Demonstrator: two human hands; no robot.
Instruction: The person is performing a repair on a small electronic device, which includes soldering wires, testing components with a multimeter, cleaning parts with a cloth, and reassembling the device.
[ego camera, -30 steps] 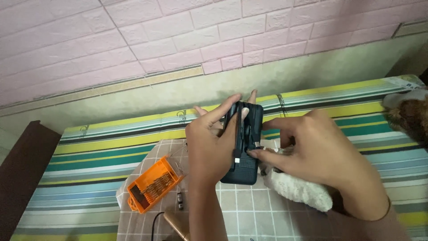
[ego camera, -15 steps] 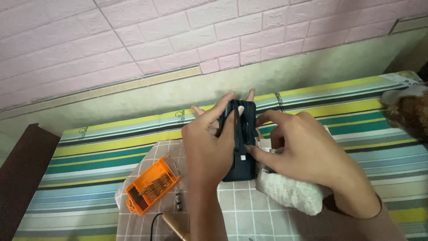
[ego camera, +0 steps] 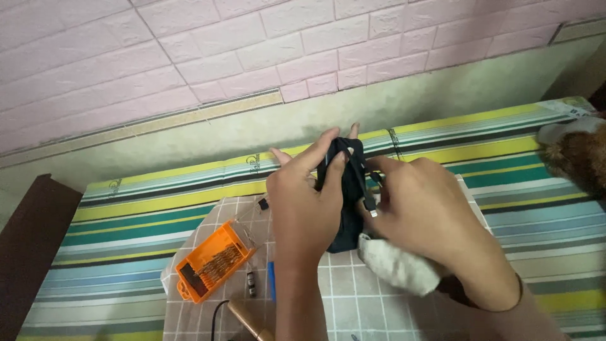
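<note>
Hands shifted slightly lower, left hand [ego camera: 307, 205] gripping dark device [ego camera: 346, 189], right hand [ego camera: 424, 211] curled alongside

Both hands were on a dark device [ego camera: 346, 208], left hand [ego camera: 306, 205] gripping it, right hand [ego camera: 420, 215] pinching a cable plug [ego camera: 371, 207]. An orange bit case [ego camera: 213, 260] sat nearby on the striped cloth [ego camera: 126, 233].

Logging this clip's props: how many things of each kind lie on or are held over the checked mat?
Dark device, held in both hands: 1
White cloth: 1
Orange bit case: 1
Blue pen-like tool: 1
Small loose parts: 2
Total: 6
</note>
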